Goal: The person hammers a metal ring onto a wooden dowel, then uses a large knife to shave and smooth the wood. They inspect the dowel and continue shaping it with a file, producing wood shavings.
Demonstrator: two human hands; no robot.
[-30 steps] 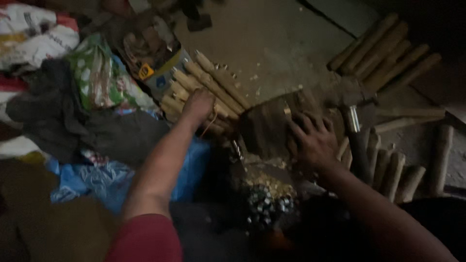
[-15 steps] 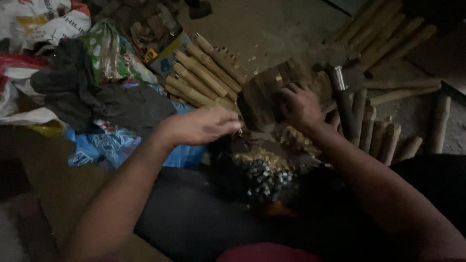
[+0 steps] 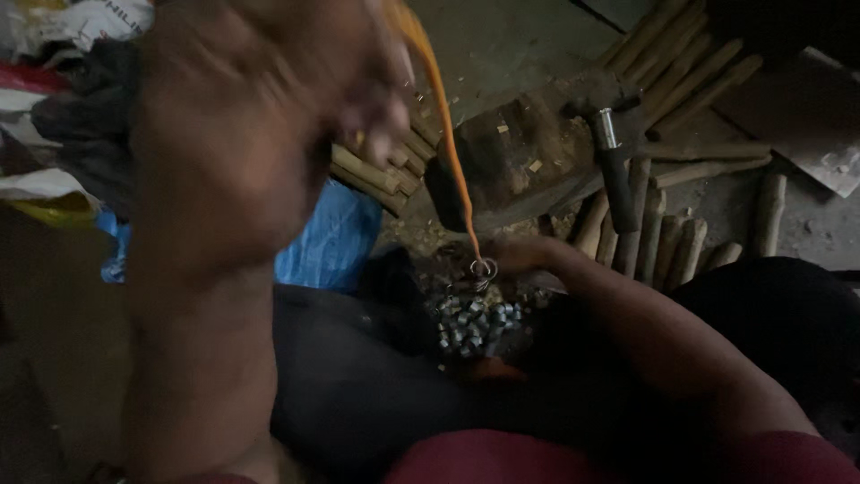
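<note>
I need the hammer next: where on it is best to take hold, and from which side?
Grip the hammer by its dark handle, below the shiny metal collar. It lies with its head on the wooden block and the handle slanting down over the wooden sticks, so coming from above with fingers across the handle looks easiest; the right hand is nearest.

The left hand (image 3: pixel 242 134) is sitting raised close to the camera, large and motion-blurred, filling the upper left of the view. Its forearm is running straight down to the lower edge of the frame. Its fingers (image 3: pixel 376 112) are curling inward in a closed pinch grip. The right hand (image 3: pixel 524 254) is lying low at mid-frame, its fingers pointing left and pressing together. The right forearm is extending diagonally down and to the right, the elbow bending near the lower right corner, where a dark red sleeve is covering the upper arm.
</note>
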